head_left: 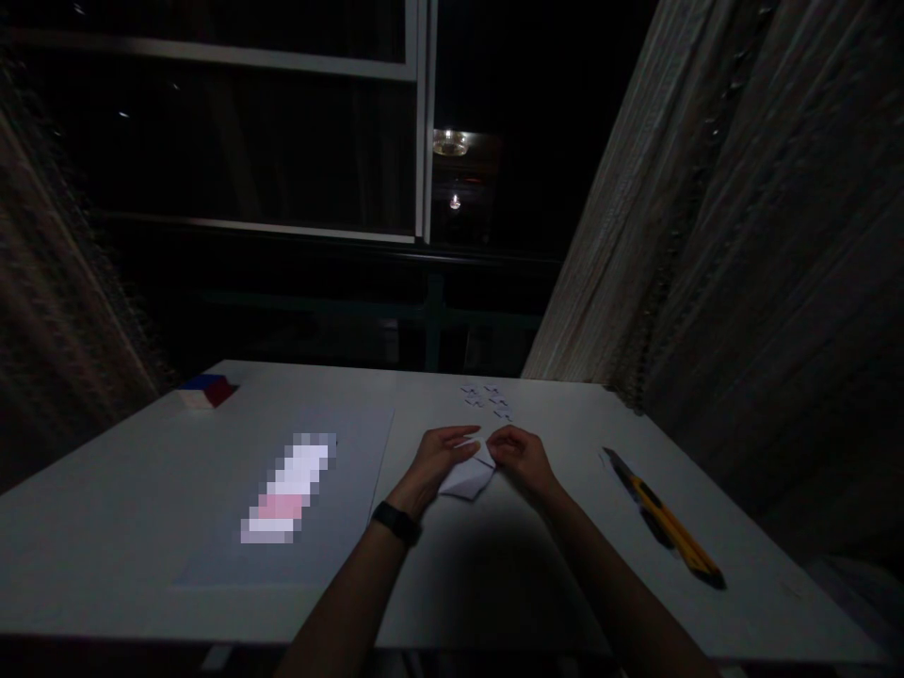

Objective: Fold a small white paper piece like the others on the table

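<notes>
A folded piece of white paper [466,480] is between my two hands, just above or on the white table. My left hand [443,454], with a dark band at the wrist, grips its left upper side between thumb and fingers. On the other side my right hand [519,452] pinches the paper's upper right edge, fingers bent together. A crease or flap shows as a dark line across the paper. Just beyond the hands lie several small paper pieces with dark marks [498,402].
A yellow utility knife [664,527] lies at the right of the white table [565,603]. On the left, a large sheet [353,537] lies under a blurred-out bright item [289,485]. A blue, red and white block [204,390] sits at far left. Curtains [607,207] flank a dark window.
</notes>
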`<state>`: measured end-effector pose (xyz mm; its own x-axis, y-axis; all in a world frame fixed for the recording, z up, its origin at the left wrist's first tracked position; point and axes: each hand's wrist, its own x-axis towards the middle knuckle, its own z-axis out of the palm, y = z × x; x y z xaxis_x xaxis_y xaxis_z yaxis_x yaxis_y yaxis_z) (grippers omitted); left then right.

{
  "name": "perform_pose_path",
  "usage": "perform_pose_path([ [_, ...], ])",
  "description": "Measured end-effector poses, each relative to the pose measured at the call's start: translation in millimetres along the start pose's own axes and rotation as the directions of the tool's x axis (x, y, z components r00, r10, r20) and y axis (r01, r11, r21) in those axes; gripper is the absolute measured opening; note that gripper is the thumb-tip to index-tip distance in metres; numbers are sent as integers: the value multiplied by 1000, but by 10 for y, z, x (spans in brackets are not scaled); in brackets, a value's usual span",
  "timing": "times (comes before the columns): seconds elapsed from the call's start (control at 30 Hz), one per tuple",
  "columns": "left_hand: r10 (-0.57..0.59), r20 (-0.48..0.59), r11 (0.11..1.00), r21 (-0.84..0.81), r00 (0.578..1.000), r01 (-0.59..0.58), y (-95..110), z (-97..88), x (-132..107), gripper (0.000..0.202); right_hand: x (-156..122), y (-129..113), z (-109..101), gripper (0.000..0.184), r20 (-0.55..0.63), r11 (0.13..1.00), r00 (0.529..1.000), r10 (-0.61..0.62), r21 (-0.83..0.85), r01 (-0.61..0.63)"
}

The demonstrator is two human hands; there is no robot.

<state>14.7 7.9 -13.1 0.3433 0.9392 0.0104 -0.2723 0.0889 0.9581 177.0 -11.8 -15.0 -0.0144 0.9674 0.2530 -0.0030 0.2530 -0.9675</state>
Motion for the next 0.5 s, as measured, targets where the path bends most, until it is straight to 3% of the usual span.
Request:
perform_pose_path([
  [0.17, 46, -81, 999, 9, 996, -45, 4, 14, 18, 43, -26, 12, 50, 25, -19, 982, 997, -76, -174, 72],
  [0.5, 144, -84, 973, 194, 986, -126, -4, 55, 10, 31, -61, 45, 104, 21, -70, 923, 992, -107, -377, 73],
])
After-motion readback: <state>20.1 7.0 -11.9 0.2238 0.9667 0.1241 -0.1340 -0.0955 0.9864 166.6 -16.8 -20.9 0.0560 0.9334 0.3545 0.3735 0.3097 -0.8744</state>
